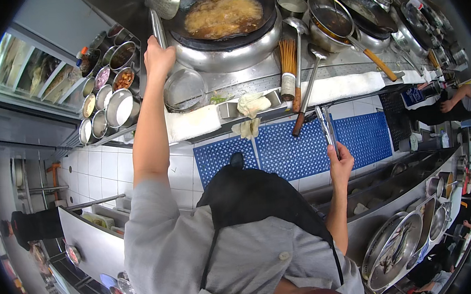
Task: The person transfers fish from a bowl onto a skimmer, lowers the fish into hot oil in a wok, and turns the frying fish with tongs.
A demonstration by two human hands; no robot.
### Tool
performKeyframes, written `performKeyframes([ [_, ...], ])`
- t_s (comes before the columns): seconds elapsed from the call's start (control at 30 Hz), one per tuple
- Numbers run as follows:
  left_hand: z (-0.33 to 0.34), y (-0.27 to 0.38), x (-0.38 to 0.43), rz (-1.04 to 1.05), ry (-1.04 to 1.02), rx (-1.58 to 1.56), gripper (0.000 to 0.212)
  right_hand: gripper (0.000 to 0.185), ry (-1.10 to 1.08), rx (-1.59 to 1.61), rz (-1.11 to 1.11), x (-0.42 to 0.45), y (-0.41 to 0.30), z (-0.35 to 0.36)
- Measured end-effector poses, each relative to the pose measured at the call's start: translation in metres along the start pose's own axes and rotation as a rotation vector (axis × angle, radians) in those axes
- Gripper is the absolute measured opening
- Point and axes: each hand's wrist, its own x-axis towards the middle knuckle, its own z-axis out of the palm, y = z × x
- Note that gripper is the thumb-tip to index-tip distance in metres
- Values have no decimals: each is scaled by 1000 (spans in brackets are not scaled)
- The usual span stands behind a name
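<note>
My left hand [159, 58] grips the metal handle of a perforated skimmer [167, 2], raised at the left edge of a black wok [268, 9]. Bubbling golden oil [223, 13] fills the wok, and foam hides most of whatever is in it. The wok sits on a round steel burner ring [228, 58]. My right hand [340, 160] holds metal tongs [326, 125] in front of the counter edge, their tips pointing away from me. Nearest to the tongs are a ladle with a wooden grip [309, 91] and a bamboo wok brush [288, 66].
Steel seasoning containers [119, 108] crowd the left side. A strainer [330, 15] with a wooden handle rests over a pot at right. White towels [341, 89] line the counter edge. Behind me stands a steel counter with a fish-filled bowl [397, 250]. Another person [454, 100] is at far right.
</note>
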Motion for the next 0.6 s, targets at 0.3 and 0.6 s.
performKeyframes([
  [0.3, 4, 4, -16, 279, -22, 211, 56, 39, 0, -5, -24, 11, 17, -4],
  [0.6, 15, 41, 17, 426, -307, 511, 39, 35, -20, -47, 54, -18, 31, -14],
])
